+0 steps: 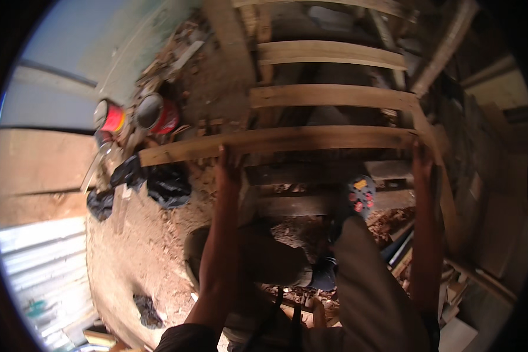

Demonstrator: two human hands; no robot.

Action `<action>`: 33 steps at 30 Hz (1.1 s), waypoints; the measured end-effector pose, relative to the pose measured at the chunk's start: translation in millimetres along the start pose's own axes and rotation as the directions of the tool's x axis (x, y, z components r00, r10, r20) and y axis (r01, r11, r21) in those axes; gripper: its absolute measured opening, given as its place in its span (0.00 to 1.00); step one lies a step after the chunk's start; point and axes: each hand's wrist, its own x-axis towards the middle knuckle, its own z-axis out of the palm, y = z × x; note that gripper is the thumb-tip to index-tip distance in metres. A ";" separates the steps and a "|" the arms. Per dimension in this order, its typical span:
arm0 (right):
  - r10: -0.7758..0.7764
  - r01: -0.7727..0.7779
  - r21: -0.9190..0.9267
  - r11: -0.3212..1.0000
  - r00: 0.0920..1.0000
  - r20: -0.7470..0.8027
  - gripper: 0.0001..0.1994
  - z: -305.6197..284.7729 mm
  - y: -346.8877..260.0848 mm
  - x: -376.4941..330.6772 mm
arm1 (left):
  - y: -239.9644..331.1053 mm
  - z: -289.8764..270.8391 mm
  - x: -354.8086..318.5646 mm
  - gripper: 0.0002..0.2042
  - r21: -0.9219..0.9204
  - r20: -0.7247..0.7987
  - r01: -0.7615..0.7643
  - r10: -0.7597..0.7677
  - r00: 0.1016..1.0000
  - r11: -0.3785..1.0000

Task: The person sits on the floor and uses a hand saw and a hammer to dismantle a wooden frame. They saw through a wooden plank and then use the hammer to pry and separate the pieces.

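A long wooden plank lies crosswise in front of me, its left end reaching well past the pallet-like wooden frame. My left hand grips it left of its middle, with fingertips over the near face. At the plank's right end, my right hand is closed around the wood beside a slanting side rail, slightly blurred and in shadow. Beyond the plank, similar slats run parallel across the frame, with gaps between them. Darker boards lie on the near side, below my hands.
Two red cans stand on the dirt floor at left, near black plastic bags. My foot in a patterned grey shoe is by the near boards. Wood scraps pile up at lower right. A slanting post rises at far right.
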 end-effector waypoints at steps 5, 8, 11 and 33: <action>0.073 -0.071 0.019 0.997 0.993 -0.089 0.28 13.4 -28.1 -8.3 | 12.8 -35.2 23.6 0.34 -0.014 0.227 -0.068 0.070 0.971 0.998; -0.003 0.030 0.237 0.971 0.993 -0.114 0.25 1.0 -0.1 -4.6 | 6.0 4.9 2.3 0.32 0.048 0.108 -0.055 0.050 0.993 0.997; 0.009 0.001 0.091 0.996 0.994 -0.106 0.25 4.8 -28.8 -13.8 | 12.8 9.2 -2.7 0.31 0.096 0.095 -0.084 0.074 0.993 0.992; 0.234 -0.236 0.014 0.972 0.952 -0.197 0.27 13.1 -23.0 22.5 | 13.5 22.3 -5.5 0.33 0.308 0.087 0.108 -0.141 0.986 0.945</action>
